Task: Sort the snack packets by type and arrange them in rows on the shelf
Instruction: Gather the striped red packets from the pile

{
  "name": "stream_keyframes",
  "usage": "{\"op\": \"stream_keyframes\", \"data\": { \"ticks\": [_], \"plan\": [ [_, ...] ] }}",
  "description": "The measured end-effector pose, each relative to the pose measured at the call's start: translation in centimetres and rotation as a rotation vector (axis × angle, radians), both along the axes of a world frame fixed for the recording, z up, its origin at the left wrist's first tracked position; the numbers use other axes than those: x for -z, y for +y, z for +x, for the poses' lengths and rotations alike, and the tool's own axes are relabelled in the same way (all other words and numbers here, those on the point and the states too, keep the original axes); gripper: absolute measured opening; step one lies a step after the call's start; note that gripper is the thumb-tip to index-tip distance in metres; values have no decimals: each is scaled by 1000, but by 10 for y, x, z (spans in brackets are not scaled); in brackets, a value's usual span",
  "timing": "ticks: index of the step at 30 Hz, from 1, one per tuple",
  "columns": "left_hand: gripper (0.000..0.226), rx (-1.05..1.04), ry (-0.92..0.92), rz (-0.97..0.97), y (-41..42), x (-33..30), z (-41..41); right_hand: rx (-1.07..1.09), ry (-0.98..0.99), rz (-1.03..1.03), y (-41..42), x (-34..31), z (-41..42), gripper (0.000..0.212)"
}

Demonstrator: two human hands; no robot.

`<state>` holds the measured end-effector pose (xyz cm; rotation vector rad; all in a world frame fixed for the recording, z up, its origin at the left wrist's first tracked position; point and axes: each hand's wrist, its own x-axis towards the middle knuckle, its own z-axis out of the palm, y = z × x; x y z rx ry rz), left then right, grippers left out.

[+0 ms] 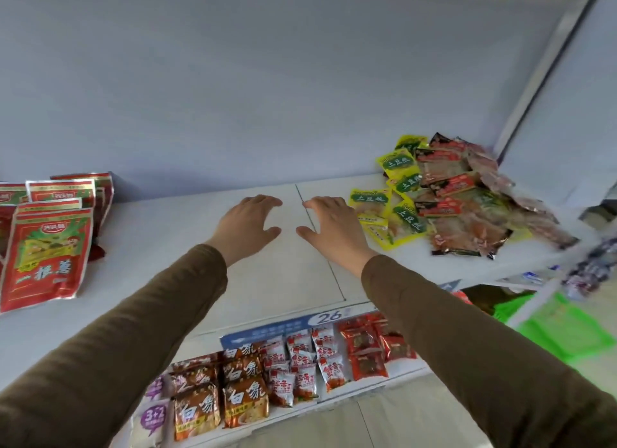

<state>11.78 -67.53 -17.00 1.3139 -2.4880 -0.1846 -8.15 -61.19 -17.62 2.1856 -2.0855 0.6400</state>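
Snack packets heaped right on white shelf | both hands' fingers spread wide, holding nothing

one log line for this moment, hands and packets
left hand: open, over bare shelf | right hand: open, empty | yellow packets and dark red packets: mixed heap right, unsorted

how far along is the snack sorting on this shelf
Done: nothing on this shelf clearly sits in a finished row; the red pouches at the left stand grouped. In hand: nothing. The left hand and right hand are open over the bare shelf. Left: the pile on the right, where yellow packets and dark red packets lie jumbled, unsorted.
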Motion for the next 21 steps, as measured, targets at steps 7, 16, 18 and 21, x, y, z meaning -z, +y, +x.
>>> {"op": "stream_keyframes", "data": {
  "ticks": [7,16,18,21],
  "plan": [
    [58,17,51,48,36,7,-112,-4,75,-26,41,2,-116,50],
    [57,91,94,59,34,3,-205,81,57,4,51,2,-207,51],
    [58,89,114,71,29,3,-224,98,50,19,50,3,-224,54],
    [59,92,120,97,25,5,-250,115,19,16,54,4,-250,53]
  ]
}}
